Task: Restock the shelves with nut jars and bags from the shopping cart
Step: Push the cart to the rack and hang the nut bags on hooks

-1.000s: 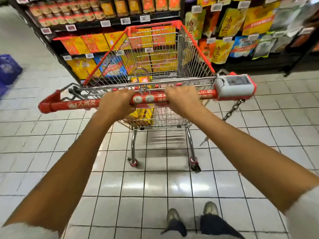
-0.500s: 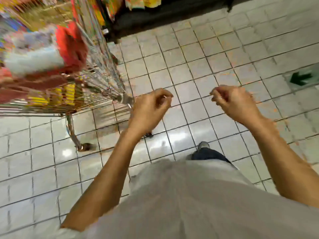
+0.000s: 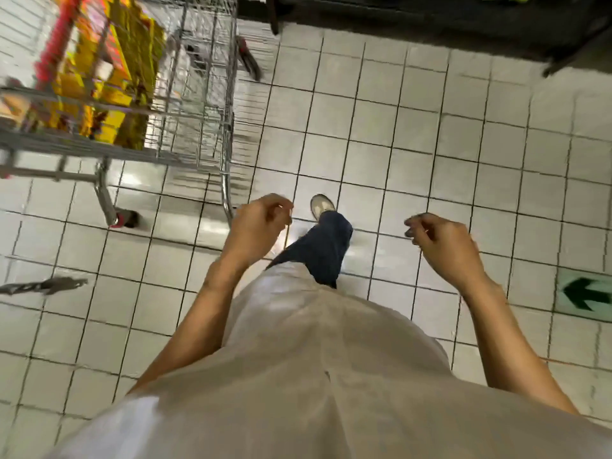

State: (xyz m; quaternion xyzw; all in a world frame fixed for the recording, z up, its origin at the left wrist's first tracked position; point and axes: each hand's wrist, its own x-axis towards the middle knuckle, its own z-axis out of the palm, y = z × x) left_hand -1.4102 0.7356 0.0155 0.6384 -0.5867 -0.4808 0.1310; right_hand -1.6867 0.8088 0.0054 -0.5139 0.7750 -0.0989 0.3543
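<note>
The wire shopping cart (image 3: 198,127) with red trim stands at the upper left, blurred, with yellow and orange bags (image 3: 96,77) inside it. My left hand (image 3: 255,230) hangs just right of the cart's near corner, fingers loosely curled, holding nothing. My right hand (image 3: 443,250) is farther right over the tiled floor, fingers also curled and empty. Neither hand touches the cart. The base of a dark shelf unit (image 3: 430,21) runs along the top; its stock is almost all out of frame.
White tiled floor (image 3: 414,144) fills the view. A green arrow sticker (image 3: 586,294) lies on the floor at the right edge. My white shirt, dark trouser leg and pale shoe (image 3: 322,205) are below and between my hands.
Both hands have let go of the cart handle. I have turned right and stepped alongside the cart, so it now sits at the upper left and the view looks down at the floor.
</note>
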